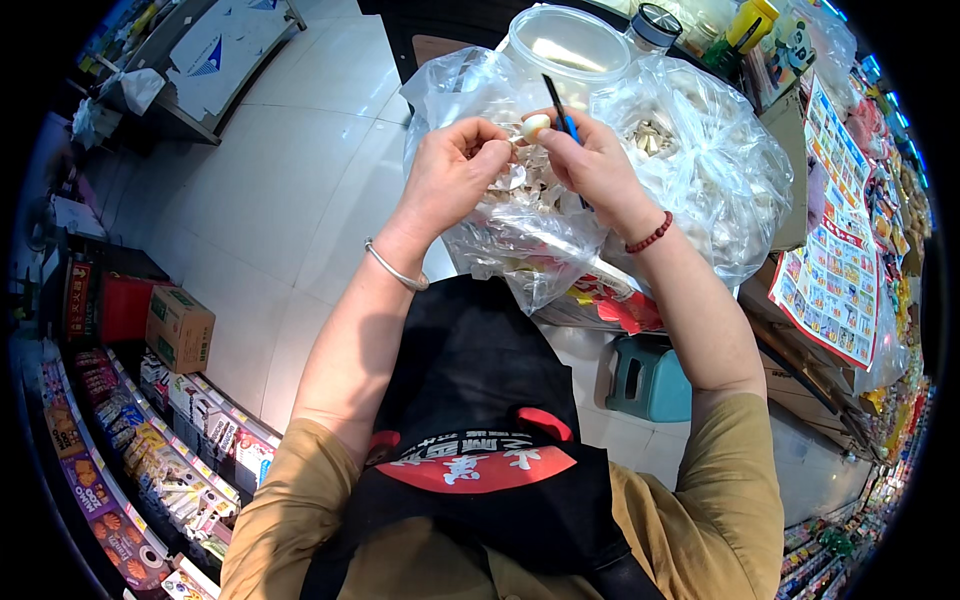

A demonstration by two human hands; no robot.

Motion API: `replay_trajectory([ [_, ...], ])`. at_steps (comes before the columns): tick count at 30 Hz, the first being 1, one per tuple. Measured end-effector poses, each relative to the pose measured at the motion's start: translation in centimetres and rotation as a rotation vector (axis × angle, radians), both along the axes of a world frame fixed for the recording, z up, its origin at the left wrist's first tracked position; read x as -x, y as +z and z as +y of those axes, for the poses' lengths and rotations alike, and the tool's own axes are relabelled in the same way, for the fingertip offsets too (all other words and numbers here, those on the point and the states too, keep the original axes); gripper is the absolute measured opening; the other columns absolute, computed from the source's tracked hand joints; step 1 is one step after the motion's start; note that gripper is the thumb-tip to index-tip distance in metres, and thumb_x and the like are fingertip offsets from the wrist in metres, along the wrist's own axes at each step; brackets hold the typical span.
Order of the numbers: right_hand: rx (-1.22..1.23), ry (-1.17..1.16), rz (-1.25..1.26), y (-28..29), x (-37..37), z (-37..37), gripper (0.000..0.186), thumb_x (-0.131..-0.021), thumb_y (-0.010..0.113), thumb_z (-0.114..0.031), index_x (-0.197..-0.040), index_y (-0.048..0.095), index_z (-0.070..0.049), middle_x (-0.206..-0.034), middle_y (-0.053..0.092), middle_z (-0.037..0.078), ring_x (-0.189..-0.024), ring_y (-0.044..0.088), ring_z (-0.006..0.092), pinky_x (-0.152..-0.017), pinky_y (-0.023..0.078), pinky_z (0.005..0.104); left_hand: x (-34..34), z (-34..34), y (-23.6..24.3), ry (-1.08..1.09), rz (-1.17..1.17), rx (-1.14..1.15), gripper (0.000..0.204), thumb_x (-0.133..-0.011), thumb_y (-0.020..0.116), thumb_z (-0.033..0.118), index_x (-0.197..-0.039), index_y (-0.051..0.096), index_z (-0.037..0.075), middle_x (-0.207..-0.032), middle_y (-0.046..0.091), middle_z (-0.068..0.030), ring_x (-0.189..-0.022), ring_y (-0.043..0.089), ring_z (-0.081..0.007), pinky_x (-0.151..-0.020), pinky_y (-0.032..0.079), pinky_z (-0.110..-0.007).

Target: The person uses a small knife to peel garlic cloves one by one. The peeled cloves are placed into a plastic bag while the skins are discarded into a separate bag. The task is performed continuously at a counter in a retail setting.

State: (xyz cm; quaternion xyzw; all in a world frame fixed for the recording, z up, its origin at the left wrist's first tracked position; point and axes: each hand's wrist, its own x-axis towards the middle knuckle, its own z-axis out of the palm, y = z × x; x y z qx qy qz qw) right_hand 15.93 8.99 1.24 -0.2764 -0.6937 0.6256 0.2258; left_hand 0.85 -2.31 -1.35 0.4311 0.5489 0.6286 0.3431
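A peeled white garlic clove [535,126] is pinched between the thumb and finger of my right hand [600,168]. The same hand holds a small knife [555,97] with a dark blade pointing up and away and a blue handle. Close beside it, my left hand [455,168] is closed, its fingertips pinching a pale scrap of garlic skin near the clove. Under both hands, loose skins lie in an open clear plastic bag [545,245]. To the right, a second clear bag [715,180] holds garlic, partly veiled by the plastic.
Behind the bags stand a clear round tub [570,42] and a dark-lidded jar [655,25]. A yellow bottle [752,24] is farther right, near a printed flyer [830,240]. Below the work surface is a teal stool [650,378]. A cardboard box [180,328] and snack shelves are at the left.
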Motion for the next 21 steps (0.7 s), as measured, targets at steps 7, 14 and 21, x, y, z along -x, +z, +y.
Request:
replay_trajectory([
  [7,0.255,-0.009,0.274,0.9,-0.4,0.7,0.025,-0.095,0.052,-0.014,-0.116,0.06,-0.002,-0.095,0.071,0.011,-0.049,0.039,0.0033,-0.044,0.029,0.0175,0.0,0.0,0.2,0.004,0.021,0.007,0.016,-0.089,0.06,0.012,-0.089,0.065,-0.003,-0.08,0.069,-0.0047,-0.072,0.061,-0.0067,-0.067,0.049,-0.022],
  [14,0.279,0.081,0.293,1.1,-0.7,1.0,0.029,-0.098,0.053,-0.017,-0.123,0.058,-0.003,-0.099,0.07,0.012,-0.049,0.039,0.0029,-0.044,0.029,0.0169,0.5,0.3,0.6,-0.025,0.149,0.18,0.021,-0.093,0.06,0.018,-0.101,0.065,-0.001,-0.081,0.067,-0.0049,-0.073,0.061,-0.008,-0.067,0.049,-0.024],
  [21,0.22,0.016,0.239,0.4,-0.3,0.6,0.032,-0.095,0.061,-0.015,-0.126,0.061,-0.009,-0.069,0.052,-0.006,-0.052,0.041,0.0015,-0.045,0.03,0.0184,0.6,2.3,1.7,-0.252,-0.124,0.109,0.033,-0.102,0.05,0.023,-0.125,0.058,0.0,-0.115,0.064,-0.0063,-0.106,0.061,-0.0136,-0.085,0.053,-0.028],
])
